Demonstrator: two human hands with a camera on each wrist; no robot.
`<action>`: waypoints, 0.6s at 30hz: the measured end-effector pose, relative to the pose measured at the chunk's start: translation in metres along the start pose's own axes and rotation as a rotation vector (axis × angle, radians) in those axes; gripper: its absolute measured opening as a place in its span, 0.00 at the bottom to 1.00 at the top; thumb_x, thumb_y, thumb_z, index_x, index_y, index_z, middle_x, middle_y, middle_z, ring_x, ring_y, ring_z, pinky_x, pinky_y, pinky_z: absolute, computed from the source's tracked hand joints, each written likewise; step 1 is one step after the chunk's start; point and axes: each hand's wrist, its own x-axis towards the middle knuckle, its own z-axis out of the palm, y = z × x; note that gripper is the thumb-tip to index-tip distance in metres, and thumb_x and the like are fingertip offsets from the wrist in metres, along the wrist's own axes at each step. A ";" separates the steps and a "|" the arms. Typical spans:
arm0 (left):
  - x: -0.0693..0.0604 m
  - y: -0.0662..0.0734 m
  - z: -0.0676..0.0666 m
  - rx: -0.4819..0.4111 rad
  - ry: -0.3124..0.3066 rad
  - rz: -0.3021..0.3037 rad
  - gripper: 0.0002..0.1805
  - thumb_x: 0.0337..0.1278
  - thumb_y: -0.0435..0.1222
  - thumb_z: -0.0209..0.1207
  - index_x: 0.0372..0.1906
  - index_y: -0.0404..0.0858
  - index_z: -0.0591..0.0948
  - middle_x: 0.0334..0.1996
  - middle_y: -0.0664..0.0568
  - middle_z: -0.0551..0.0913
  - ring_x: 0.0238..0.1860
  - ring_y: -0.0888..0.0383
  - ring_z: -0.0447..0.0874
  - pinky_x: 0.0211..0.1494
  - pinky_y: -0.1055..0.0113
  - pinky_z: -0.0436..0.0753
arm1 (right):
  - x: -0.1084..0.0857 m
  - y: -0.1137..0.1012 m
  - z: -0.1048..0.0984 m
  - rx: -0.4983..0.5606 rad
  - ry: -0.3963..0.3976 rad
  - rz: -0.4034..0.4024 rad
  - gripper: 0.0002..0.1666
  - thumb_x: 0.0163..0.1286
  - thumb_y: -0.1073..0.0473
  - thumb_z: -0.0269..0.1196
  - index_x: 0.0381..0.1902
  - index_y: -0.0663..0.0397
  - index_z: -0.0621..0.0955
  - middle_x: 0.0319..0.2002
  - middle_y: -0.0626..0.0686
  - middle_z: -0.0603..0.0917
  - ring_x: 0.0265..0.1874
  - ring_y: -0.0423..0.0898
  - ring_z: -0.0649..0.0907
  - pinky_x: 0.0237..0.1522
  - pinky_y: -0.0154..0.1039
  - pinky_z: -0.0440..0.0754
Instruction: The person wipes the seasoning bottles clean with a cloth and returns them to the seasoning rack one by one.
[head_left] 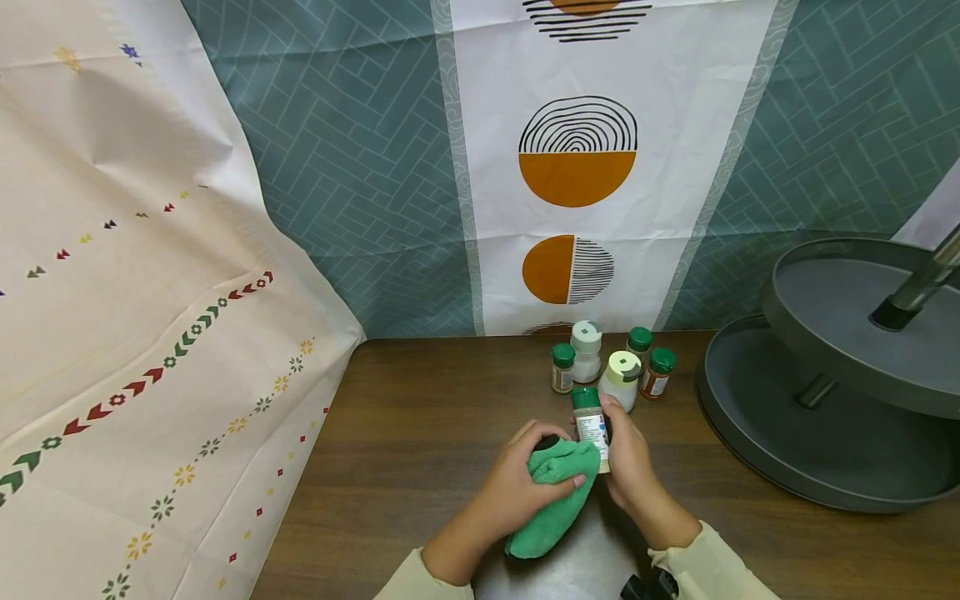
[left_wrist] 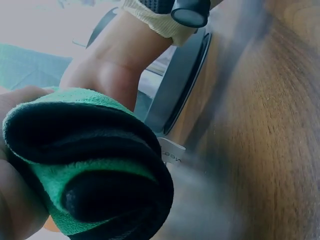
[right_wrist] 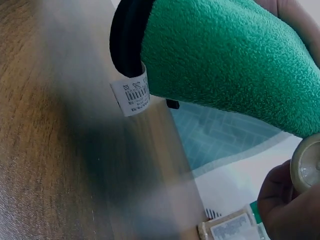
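Note:
In the head view, my left hand (head_left: 517,487) grips a folded green cloth (head_left: 555,521) with a dark edge. My right hand (head_left: 632,467) holds a spice jar (head_left: 592,429) with a green lid and white label, upright or slightly tilted. The cloth touches or overlaps the jar's lower side. In the left wrist view, the cloth's dark-edged folds (left_wrist: 100,135) cover much of the frame and hide the jar. Seen from the right wrist, the cloth (right_wrist: 225,60) carries a white tag (right_wrist: 132,95), and the jar's round base (right_wrist: 309,162) shows beside curled fingers.
Behind the hands stand several seasoning bottles: small green-lidded jars (head_left: 562,369) (head_left: 657,373) and white bottles (head_left: 586,354) (head_left: 621,381). A two-tier dark grey round tray (head_left: 787,467) is at the right. Patterned fabric (head_left: 187,367) drapes along the left of the wooden table (head_left: 405,417).

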 end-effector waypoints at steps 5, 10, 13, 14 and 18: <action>0.001 0.000 0.000 -0.014 0.027 -0.033 0.23 0.53 0.45 0.74 0.53 0.49 0.79 0.50 0.59 0.80 0.51 0.63 0.78 0.57 0.67 0.77 | -0.001 -0.003 0.002 0.015 0.018 0.033 0.27 0.83 0.46 0.39 0.56 0.63 0.71 0.37 0.47 0.79 0.35 0.38 0.81 0.37 0.31 0.83; 0.004 -0.002 -0.004 -0.052 0.093 -0.075 0.25 0.54 0.45 0.73 0.55 0.44 0.78 0.52 0.58 0.80 0.52 0.59 0.78 0.58 0.65 0.77 | -0.002 0.000 0.005 -0.034 -0.072 0.030 0.31 0.83 0.48 0.41 0.66 0.70 0.68 0.46 0.50 0.80 0.40 0.36 0.82 0.44 0.30 0.83; 0.005 -0.002 -0.008 -0.076 0.144 -0.093 0.25 0.54 0.45 0.73 0.55 0.46 0.78 0.52 0.58 0.79 0.53 0.58 0.78 0.57 0.64 0.78 | -0.002 0.002 0.005 -0.094 -0.116 0.024 0.29 0.82 0.50 0.43 0.66 0.68 0.67 0.48 0.50 0.79 0.42 0.35 0.80 0.47 0.30 0.81; 0.006 -0.002 -0.009 -0.083 0.165 -0.098 0.24 0.54 0.45 0.73 0.55 0.47 0.78 0.52 0.58 0.79 0.53 0.58 0.78 0.57 0.64 0.78 | -0.001 0.002 0.004 -0.108 -0.127 0.018 0.27 0.82 0.51 0.44 0.65 0.66 0.69 0.47 0.49 0.79 0.42 0.35 0.80 0.47 0.30 0.81; 0.007 -0.002 -0.014 -0.093 0.251 -0.122 0.23 0.54 0.45 0.73 0.54 0.51 0.78 0.52 0.57 0.79 0.51 0.57 0.79 0.55 0.63 0.79 | 0.000 0.003 0.002 -0.146 -0.206 -0.014 0.15 0.81 0.52 0.47 0.56 0.51 0.75 0.40 0.47 0.81 0.38 0.38 0.81 0.42 0.35 0.82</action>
